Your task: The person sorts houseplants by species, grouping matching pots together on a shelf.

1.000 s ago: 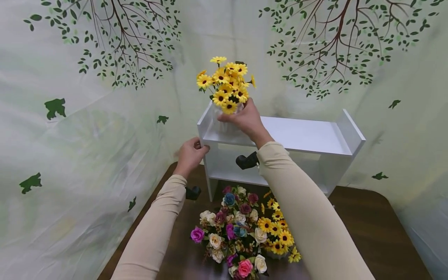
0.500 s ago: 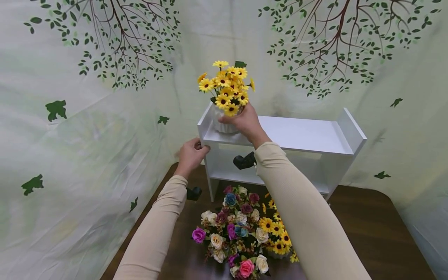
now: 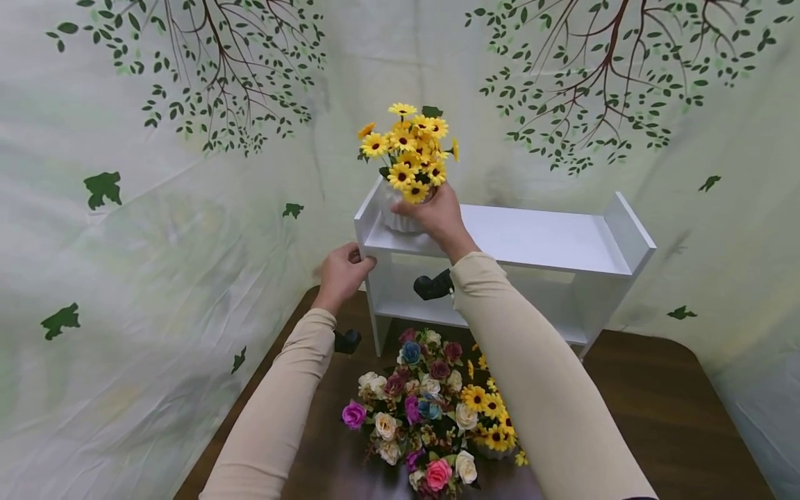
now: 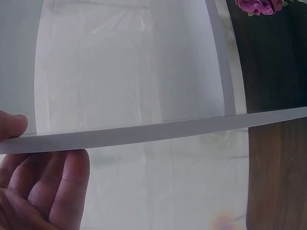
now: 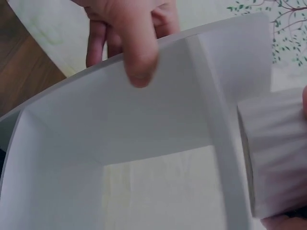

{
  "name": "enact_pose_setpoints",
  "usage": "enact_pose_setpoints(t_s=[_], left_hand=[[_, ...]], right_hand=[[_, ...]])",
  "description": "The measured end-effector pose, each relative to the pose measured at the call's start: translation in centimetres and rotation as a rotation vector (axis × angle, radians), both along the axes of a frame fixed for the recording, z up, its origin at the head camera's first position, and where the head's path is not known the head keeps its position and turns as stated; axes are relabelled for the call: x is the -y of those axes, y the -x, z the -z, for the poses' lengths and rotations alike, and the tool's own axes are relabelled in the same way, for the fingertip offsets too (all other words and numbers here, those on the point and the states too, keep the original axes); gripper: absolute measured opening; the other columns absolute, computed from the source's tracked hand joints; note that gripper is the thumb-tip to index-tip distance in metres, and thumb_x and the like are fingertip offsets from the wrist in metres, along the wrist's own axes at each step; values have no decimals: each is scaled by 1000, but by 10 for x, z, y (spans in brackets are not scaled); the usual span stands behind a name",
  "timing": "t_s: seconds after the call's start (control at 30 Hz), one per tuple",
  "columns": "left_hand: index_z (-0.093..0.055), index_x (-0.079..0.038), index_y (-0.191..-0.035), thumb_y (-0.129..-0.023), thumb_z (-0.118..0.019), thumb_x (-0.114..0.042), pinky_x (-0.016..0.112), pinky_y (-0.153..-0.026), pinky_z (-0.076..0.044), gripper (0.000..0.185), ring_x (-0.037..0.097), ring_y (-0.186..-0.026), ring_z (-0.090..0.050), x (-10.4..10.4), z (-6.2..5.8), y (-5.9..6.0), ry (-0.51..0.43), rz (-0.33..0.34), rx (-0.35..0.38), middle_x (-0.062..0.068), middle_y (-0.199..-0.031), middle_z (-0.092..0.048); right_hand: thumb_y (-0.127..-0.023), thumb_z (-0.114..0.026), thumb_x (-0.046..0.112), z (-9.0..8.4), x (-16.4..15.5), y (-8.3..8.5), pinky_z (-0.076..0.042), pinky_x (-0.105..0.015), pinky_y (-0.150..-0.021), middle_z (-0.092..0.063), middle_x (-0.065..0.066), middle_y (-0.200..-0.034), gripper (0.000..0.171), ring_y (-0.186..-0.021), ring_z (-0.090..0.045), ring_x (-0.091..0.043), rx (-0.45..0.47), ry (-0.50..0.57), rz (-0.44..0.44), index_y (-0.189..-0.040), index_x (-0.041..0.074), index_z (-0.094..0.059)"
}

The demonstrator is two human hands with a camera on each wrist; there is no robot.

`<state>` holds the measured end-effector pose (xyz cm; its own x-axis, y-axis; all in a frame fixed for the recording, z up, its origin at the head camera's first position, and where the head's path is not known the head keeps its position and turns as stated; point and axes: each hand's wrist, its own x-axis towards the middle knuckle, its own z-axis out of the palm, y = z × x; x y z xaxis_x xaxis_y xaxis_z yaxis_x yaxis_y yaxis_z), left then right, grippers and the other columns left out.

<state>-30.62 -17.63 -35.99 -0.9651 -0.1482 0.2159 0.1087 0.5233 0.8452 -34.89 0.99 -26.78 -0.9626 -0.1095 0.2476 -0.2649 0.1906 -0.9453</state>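
A white ribbed vase (image 3: 395, 217) of yellow daisy-like flowers (image 3: 409, 149) stands at the left end of the top board of a small white shelf (image 3: 531, 239). My right hand (image 3: 437, 212) grips the vase from the front, just under the blooms. In the right wrist view the vase (image 5: 273, 153) sits against the shelf's raised side panel. My left hand (image 3: 342, 269) holds the shelf's left side panel, thumb on the inside and fingers (image 4: 53, 182) outside, pinching the panel edge (image 4: 153, 134).
On the dark wooden table (image 3: 650, 410) in front of the shelf lie a bunch of mixed roses (image 3: 412, 410) and a bunch of yellow flowers (image 3: 490, 417). A cloth backdrop printed with trees (image 3: 156, 208) hangs close behind and to both sides.
The vase and flowers have shifted slightly back and right at the shelf's left end, still in my right hand. My left hand keeps its hold on the side panel.
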Motion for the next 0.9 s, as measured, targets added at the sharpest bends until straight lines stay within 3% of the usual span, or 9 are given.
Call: enact_pose_setpoints(t_s=[0.2, 0.37, 0.43, 0.57, 0.67, 0.77, 0.9], left_hand=[[-67, -4, -119, -88, -62, -22, 46, -91, -56, 36, 29, -112, -68, -4, 6, 1, 0, 2, 22, 17, -122, -71], [-67, -6, -118, -87, -62, -24, 46, -89, -56, 36, 28, -108, -68, -9, 7, 4, 4, 4, 13, 16, -119, -72], [-68, -6, -117, -87, -62, -24, 46, -89, -55, 36, 29, -106, -68, -11, 7, 4, 5, 4, 13, 16, -118, -72], [-68, -5, -115, -87, -62, -24, 43, -85, -55, 34, 28, -102, -66, -14, 5, 4, 3, -13, 1, 17, -114, -72], [-69, -3, -109, -87, -60, -23, 38, -76, -54, 31, 28, -93, -66, -16, 4, 3, -13, -50, -41, 18, -107, -72], [-70, -3, -100, -87, -60, -22, 36, -69, -51, 26, 28, -87, -66, -17, 4, 2, -28, -97, -101, 19, -98, -72], [-69, -1, -97, -90, -61, -21, 40, -73, -56, 23, 31, -93, -72, -18, 8, 4, -24, -135, -160, 20, -101, -73]], right_hand=[[-75, -86, 21, 13, 1, 3, -27, -41, -121, -50, 1, -149, 86, -143, -42, -19, 23, -91, 47, -145, 22, -38], [-73, -86, 19, 11, -6, 0, -29, -41, -120, -49, -3, -148, 90, -141, -43, -20, -86, -141, 20, -146, 19, -35], [-75, -84, 26, 8, -13, -8, -30, -43, -120, -45, -6, -151, 91, -143, -41, -22, -99, -196, 38, -149, 17, -32], [-83, -75, 41, 1, -35, -40, -30, -45, -120, -32, -9, -161, 94, -149, -31, -25, -63, -268, 53, -156, 13, -23], [-88, -71, 39, 2, -57, -75, -33, -46, -118, -31, -9, -162, 86, -149, -31, -26, -83, -241, 1, -156, 11, -26], [-91, -70, 28, 15, -83, -111, -37, -48, -115, -36, -11, -159, 75, -145, -37, -30, -122, -212, -79, -152, 9, -32], [-95, -65, 21, 52, -122, -147, -45, -51, -107, -44, -12, -152, 59, -135, -48, -33, -131, -228, -129, -147, 8, -40]])
